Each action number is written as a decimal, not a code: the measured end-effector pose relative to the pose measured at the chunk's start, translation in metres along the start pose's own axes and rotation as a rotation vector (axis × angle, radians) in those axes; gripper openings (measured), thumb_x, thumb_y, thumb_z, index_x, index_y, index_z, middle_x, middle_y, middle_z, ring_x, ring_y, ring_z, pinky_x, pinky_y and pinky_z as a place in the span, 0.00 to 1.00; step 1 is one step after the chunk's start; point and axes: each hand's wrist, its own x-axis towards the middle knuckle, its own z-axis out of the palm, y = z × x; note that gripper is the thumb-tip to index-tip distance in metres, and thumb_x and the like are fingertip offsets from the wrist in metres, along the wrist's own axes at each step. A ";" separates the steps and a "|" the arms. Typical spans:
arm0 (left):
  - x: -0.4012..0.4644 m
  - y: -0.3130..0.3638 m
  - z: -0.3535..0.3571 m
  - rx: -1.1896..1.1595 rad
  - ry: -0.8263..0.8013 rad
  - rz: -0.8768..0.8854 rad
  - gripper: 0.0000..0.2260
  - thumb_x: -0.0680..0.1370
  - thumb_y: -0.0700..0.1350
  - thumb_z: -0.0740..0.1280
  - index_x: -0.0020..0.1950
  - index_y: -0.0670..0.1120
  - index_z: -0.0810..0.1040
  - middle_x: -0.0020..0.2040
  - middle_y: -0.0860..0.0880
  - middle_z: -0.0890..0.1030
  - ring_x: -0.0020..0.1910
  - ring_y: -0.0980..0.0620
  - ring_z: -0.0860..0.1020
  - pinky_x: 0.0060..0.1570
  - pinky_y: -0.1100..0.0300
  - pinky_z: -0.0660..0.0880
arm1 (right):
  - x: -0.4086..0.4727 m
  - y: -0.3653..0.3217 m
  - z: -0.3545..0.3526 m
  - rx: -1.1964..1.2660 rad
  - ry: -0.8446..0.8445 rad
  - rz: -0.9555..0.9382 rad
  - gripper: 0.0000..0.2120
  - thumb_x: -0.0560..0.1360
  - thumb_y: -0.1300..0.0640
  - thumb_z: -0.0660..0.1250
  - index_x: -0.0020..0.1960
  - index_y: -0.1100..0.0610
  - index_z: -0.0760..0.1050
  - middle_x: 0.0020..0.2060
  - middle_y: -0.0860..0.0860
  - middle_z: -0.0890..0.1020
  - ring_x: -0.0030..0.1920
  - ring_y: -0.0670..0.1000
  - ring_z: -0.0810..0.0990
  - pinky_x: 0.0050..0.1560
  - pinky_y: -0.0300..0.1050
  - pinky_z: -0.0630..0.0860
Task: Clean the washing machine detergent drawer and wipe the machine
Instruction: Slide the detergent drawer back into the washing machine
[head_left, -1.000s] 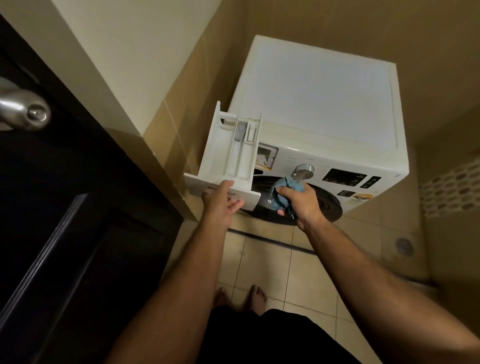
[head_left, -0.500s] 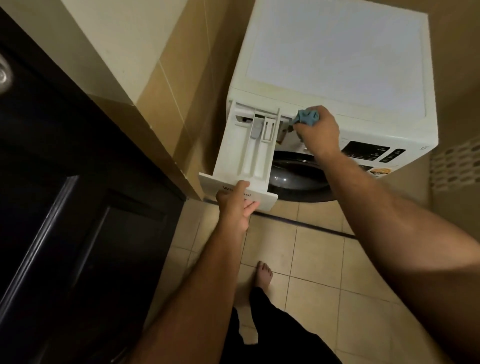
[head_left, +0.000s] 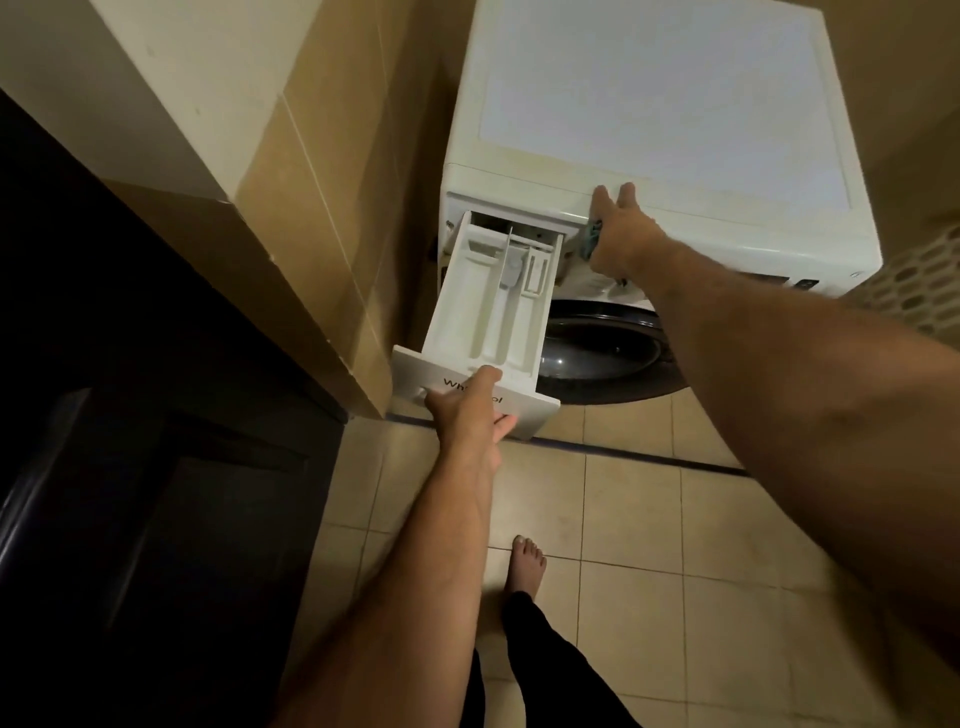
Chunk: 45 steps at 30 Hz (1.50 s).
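My left hand (head_left: 470, 410) grips the pulled-out detergent drawer (head_left: 491, 306), its compartments looking bare; my right hand (head_left: 618, 236) presses a blue cloth (head_left: 592, 239) against the washing machine (head_left: 660, 130), fingers straight.

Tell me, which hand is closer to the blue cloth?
Right. The right hand pins the blue cloth against the washing machine; the left hand grips the detergent drawer front, well below.
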 end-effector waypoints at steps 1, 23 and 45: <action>0.000 -0.001 0.001 -0.013 -0.009 -0.015 0.22 0.72 0.38 0.73 0.59 0.48 0.67 0.61 0.41 0.76 0.58 0.40 0.78 0.39 0.51 0.82 | 0.001 0.001 -0.002 -0.036 0.001 -0.014 0.35 0.74 0.66 0.65 0.76 0.55 0.53 0.75 0.60 0.51 0.60 0.70 0.75 0.54 0.55 0.76; 0.020 0.011 0.037 -0.012 -0.250 -0.018 0.30 0.74 0.47 0.73 0.72 0.50 0.63 0.63 0.44 0.77 0.63 0.42 0.77 0.57 0.41 0.77 | 0.006 -0.001 -0.018 -0.144 -0.145 0.017 0.50 0.69 0.69 0.72 0.80 0.50 0.46 0.76 0.58 0.52 0.66 0.67 0.70 0.46 0.49 0.74; 0.061 0.037 0.062 0.274 -0.229 0.030 0.20 0.80 0.59 0.63 0.67 0.51 0.72 0.56 0.44 0.81 0.51 0.46 0.82 0.57 0.44 0.78 | -0.008 0.014 0.009 0.089 -0.083 -0.073 0.61 0.68 0.70 0.73 0.78 0.43 0.31 0.76 0.50 0.27 0.56 0.59 0.76 0.36 0.42 0.78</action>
